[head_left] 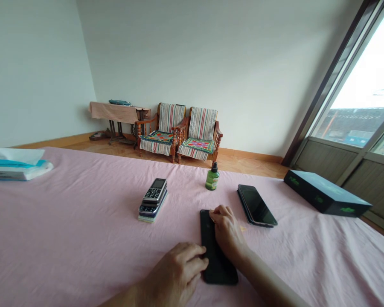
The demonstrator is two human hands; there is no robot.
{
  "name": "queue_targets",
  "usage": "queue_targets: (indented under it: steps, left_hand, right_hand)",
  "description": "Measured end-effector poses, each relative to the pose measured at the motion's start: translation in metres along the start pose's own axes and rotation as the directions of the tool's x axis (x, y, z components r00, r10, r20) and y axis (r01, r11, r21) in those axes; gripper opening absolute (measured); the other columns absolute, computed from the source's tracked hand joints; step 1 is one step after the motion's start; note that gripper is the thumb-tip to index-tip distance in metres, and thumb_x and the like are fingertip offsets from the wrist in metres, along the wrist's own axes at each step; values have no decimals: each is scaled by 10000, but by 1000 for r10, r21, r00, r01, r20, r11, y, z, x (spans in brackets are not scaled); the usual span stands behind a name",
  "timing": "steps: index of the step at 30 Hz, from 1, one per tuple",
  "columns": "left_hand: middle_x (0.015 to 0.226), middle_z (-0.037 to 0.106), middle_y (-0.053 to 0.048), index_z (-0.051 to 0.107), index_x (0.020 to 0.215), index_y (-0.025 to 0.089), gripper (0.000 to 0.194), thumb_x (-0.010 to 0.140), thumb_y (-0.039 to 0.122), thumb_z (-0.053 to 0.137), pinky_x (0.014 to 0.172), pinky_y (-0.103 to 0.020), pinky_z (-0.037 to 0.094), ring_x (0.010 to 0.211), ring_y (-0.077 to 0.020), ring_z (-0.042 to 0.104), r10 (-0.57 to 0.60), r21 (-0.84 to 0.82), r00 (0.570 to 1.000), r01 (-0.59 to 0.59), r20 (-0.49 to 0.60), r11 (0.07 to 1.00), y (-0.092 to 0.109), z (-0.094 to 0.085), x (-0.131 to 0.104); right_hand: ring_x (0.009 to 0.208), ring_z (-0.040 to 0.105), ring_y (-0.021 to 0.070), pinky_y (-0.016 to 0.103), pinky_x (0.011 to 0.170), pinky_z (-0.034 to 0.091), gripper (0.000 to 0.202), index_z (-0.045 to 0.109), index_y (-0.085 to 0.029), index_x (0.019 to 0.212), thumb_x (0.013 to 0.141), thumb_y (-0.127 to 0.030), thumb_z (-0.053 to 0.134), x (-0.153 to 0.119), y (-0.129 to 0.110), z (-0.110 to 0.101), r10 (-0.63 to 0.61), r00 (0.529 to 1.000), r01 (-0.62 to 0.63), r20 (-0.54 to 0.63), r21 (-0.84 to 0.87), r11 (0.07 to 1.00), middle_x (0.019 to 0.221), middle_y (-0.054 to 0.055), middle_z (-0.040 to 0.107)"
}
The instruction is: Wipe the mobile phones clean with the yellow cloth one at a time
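Observation:
A black smartphone (217, 264) lies flat on the pink cloth in front of me. My left hand (179, 270) rests at its left side, fingertips pressed together against the long edge and holding it in place. Over the phone's upper part is my right hand (227, 232), its fingers curled and pinched at the far end. A small pale bit shows at those fingertips, too small to name. To the right, a dark-screened smartphone (257, 207) tops a small stack. On the left stands a pile of phones with a silver keypad phone (156, 190) uppermost.
A green spray bottle (212, 178) with a black top stands upright beyond my hands. At the right is a black box (326, 196) with green marks; far left lies a tissue pack (19, 167). Two wooden chairs (196, 136) and a cloth-covered table (115, 111) stand by the wall.

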State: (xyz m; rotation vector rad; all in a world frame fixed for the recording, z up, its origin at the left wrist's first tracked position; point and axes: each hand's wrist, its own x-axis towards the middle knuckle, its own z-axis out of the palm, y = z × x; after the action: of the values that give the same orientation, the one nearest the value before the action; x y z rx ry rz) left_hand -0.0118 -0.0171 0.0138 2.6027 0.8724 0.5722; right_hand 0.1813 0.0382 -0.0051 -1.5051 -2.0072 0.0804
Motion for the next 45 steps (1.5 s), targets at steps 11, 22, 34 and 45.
queue_targets:
  steps: [11, 22, 34, 45]
  left_hand:
    - [1249, 597, -80, 627, 1184, 222, 450, 806, -11, 555, 1004, -351, 471, 1138, -219, 566, -23, -22, 1000, 23, 5, 1000, 2, 0, 0]
    - [1070, 646, -41, 636, 1145, 234, 367, 836, 44, 585, 934, -369, 507, 993, -216, 599, 24, -32, 998, -25, -52, 999, 2, 4, 0]
    - [1095, 614, -33, 648, 1045, 224, 289, 826, 42, 599, 934, -330, 483, 1013, -197, 580, 12, -82, 997, -18, -78, 996, -1, 5, -1]
    - [1108, 635, -46, 663, 998, 200, 256, 780, 66, 672, 921, -344, 496, 1009, -213, 596, -1, -82, 995, -7, -97, 997, 1, 4, 0]
  right_hand:
    - [877, 504, 196, 277, 755, 421, 363, 669, -175, 760, 808, 59, 395, 11, 4, 3, -38, 999, 35, 31, 73, 997, 883, 70, 576]
    - [812, 539, 169, 254, 701, 445, 350, 679, -194, 837, 853, 26, 408, -33, -11, -14, -122, 988, 98, 99, 222, 970, 857, 50, 574]
    - [869, 541, 174, 268, 752, 459, 367, 687, -207, 883, 833, 27, 410, -36, -6, -13, -187, 979, 153, 85, 306, 940, 921, 54, 577]
    - [861, 561, 171, 256, 741, 465, 381, 703, -217, 953, 847, -4, 406, -53, 6, -23, -143, 988, 124, 54, 270, 955, 914, 55, 592]
